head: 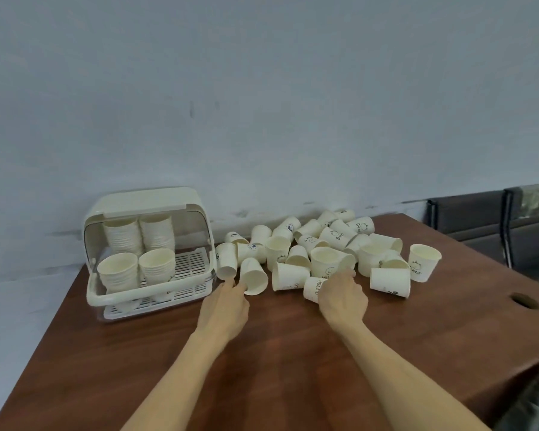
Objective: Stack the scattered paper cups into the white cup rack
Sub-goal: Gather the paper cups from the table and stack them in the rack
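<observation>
Left hand [227, 301] reaches to the near-left edge of the cup pile, fingertips at the mouth of a tipped paper cup [253, 276] lying on its side with its open end toward the person. Contact looks like a touch or a starting pinch on the rim; fingers are hidden behind the knuckles, so a firm grasp cannot be confirmed. Right hand [343, 295] sits over a HELLO-printed cup [313, 289], also on its side, fingers curled down around it, most likely grasping. Both hands work at once, probably to pick two cups per trip.

Scattered paper cups [324, 247] cover the far-middle of the brown wooden table [293, 353], most toppled, a few upright, such as the bear-printed cup [422, 262] on the right. They lie just right of the white cup rack [150, 253], so carry distance is short.

Rack stands at the left, against the grey wall [262, 88], lid flipped up and back so the front is open for loading. Four nested stacks [137, 259] fill its left half, mouths tilted toward the opening; the slotted tray [190, 262] on the right is bare, the likely spot for the next stacks.

Task looks partly done, many cups still out. Risk: thin cups crush if squeezed, and sideways ones roll when nudged.

A round cable hole [523, 300] sits near the table's right edge; dark chairs [492, 219] stand at far right.
</observation>
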The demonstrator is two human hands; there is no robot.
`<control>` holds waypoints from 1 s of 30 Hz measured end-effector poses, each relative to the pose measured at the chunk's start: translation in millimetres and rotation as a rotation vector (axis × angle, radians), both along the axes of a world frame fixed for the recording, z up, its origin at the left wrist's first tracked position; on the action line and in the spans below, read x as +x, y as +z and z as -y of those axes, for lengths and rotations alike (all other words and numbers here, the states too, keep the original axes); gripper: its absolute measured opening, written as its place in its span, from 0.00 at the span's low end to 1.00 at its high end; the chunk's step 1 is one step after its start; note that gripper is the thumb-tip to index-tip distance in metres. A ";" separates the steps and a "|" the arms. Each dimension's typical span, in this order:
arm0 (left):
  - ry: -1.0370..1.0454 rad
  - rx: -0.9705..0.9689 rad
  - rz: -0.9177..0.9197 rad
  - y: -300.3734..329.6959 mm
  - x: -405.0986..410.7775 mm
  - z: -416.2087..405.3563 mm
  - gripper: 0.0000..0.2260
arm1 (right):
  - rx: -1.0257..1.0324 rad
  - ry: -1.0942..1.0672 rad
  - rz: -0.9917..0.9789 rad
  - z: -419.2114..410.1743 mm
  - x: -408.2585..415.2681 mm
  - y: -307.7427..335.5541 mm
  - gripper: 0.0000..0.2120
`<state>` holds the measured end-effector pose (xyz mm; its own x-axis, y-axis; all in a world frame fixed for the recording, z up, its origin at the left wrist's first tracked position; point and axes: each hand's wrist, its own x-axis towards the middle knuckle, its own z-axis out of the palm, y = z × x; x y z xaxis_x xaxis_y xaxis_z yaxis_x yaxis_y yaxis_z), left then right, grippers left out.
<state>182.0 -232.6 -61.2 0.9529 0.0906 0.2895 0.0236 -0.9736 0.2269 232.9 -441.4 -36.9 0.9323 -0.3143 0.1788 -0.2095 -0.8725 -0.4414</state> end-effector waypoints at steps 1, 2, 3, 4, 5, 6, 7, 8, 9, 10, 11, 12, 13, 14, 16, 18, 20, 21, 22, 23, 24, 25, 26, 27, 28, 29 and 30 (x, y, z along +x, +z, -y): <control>0.000 0.003 -0.009 0.4 0.0 2.5 0.15 | 0.017 -0.008 -0.037 4.5 0.3 -0.8 0.18; 0.001 0.000 -0.017 1.1 -0.3 4.7 0.15 | 0.031 -0.005 -0.071 7.9 0.3 -2.1 0.17; 0.003 -0.005 -0.024 1.8 -0.2 6.9 0.15 | 0.049 0.001 -0.097 10.0 0.2 -3.2 0.16; 0.005 -0.010 -0.030 2.5 -0.1 8.9 0.15 | 0.081 0.001 -0.122 11.1 0.1 -4.1 0.15; 0.006 -0.013 -0.037 3.0 0.0 10.9 0.15 | 0.128 -0.003 -0.144 11.2 0.0 -5.0 0.15; 0.007 -0.010 -0.048 3.5 0.0 12.6 0.15 | 0.179 -0.012 -0.161 10.9 -0.1 -6.1 0.15; 0.010 -0.004 -0.059 4.3 0.1 13.9 0.15 | 0.226 -0.024 -0.172 10.3 -0.1 -6.8 0.16; 0.014 0.002 -0.073 4.6 -0.1 14.4 0.15 | 0.261 -0.033 -0.181 9.5 -0.3 -7.2 0.16; 0.017 0.008 -0.086 4.9 0.0 14.5 0.15 | 0.282 -0.039 -0.189 8.7 -0.6 -7.1 0.17; 0.017 0.016 -0.099 4.5 0.4 14.4 0.15 | 0.295 -0.042 -0.192 8.0 -0.5 -7.2 0.17; 0.017 0.028 -0.112 4.0 0.9 14.1 0.15 | 0.302 -0.043 -0.191 7.8 -0.7 -7.2 0.17; 0.018 0.041 -0.126 4.0 1.3 14.1 0.16 | 0.306 -0.043 -0.185 7.6 -0.6 -6.8 0.16; 0.018 0.057 -0.141 4.2 2.2 14.2 0.16 | 0.309 -0.041 -0.177 7.2 -0.4 -6.2 0.16; 0.020 0.075 -0.155 4.6 3.2 14.5 0.16 | 0.313 -0.037 -0.168 6.8 0.1 -5.7 0.15; 0.026 0.111 -0.183 5.2 6.8 15.5 0.16 | 0.317 -0.032 -0.147 6.3 1.2 -4.3 0.15; 0.036 0.143 -0.204 5.6 10.7 18.2 0.15 | 0.283 -0.008 -0.111 5.9 2.5 -2.4 0.13; 0.038 0.192 -0.214 5.7 15.5 22.1 0.15 | 0.206 0.038 -0.059 6.9 4.2 -0.8 0.11; 0.037 0.224 -0.220 5.5 18.0 24.0 0.15 | 0.153 0.066 -0.036 7.4 4.8 0.2 0.10; 0.038 0.256 -0.228 5.6 20.7 25.9 0.16 | 0.097 0.096 -0.015 7.7 5.6 1.0 0.10; 0.042 0.285 -0.239 5.5 23.4 27.4 0.16 | 0.042 0.126 0.007 8.3 6.2 1.5 0.09; 0.052 0.310 -0.252 5.2 26.0 28.2 0.17 | -0.016 0.154 0.029 8.7 7.2 1.6 0.09; 0.066 0.330 -0.267 4.4 28.6 28.4 0.17 | -0.075 0.179 0.045 9.2 8.0 1.3 0.09; 0.082 0.345 -0.281 3.0 31.0 27.9 0.18 | -0.127 0.202 0.053 9.3 9.1 0.5 0.08; 0.097 0.356 -0.293 1.1 33.1 26.8 0.18 | -0.170 0.225 0.051 9.4 10.2 -0.7 0.09; 0.112 0.364 -0.303 -1.0 34.9 25.4 0.19 | -0.201 0.246 0.041 9.6 11.6 -2.7 0.09; 0.124 0.370 -0.311 -3.4 36.6 23.8 0.19 | -0.219 0.263 0.027 9.7 12.8 -5.0 0.09; 0.132 0.378 -0.316 -5.6 38.4 22.2 0.20 | -0.227 0.274 0.015 10.0 14.2 -7.4 0.08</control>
